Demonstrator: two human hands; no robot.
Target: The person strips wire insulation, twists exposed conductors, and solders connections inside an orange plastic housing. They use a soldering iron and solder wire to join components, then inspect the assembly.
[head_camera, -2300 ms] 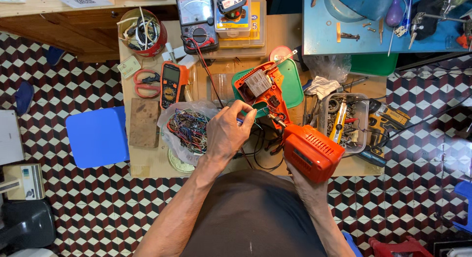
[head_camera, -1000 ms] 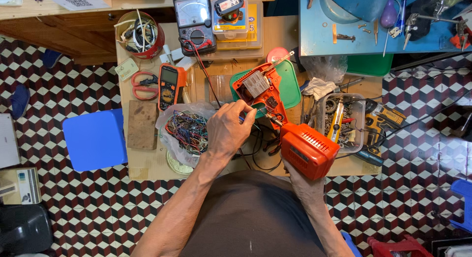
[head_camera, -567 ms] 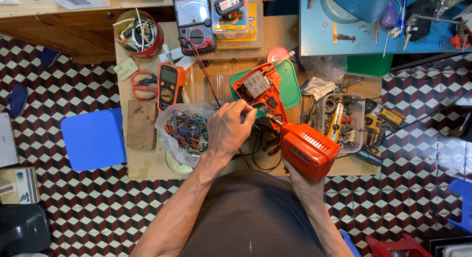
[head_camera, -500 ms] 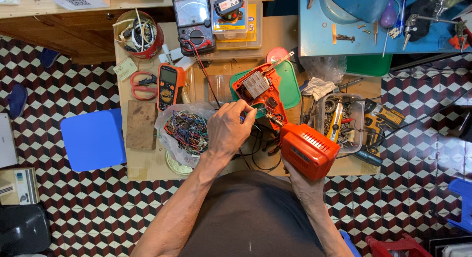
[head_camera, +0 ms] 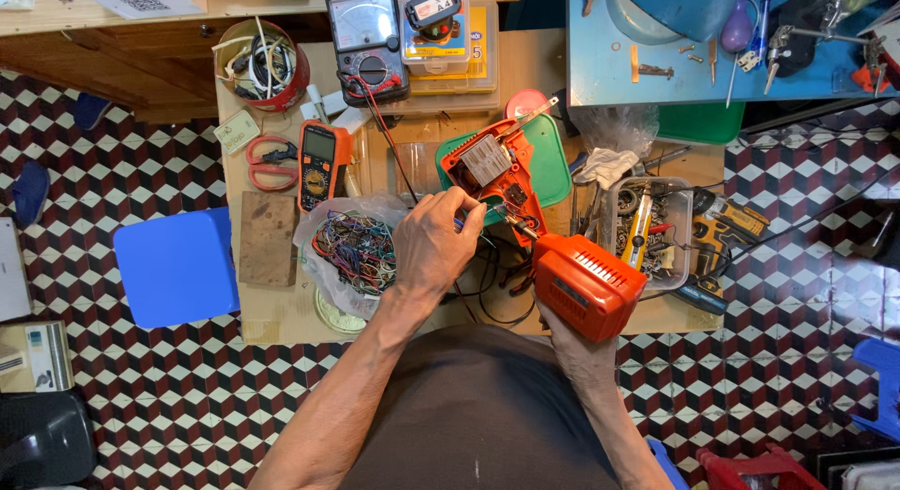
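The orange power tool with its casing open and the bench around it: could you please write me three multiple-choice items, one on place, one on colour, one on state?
1. Where do the orange-handled scissors lie?
A. left of the orange handheld multimeter
B. in the clear plastic bin
C. on the floor

2. What colour is the square plastic stool beside the wooden bench?
A. green
B. blue
C. red

3. How is the orange power tool held?
A. lying untouched
B. right hand grips its rear, left hand works inside
C. both hands off

Answers: 1 A, scissors sit just left of the meter. 2 B, the seat is blue. 3 B, both hands are on it.
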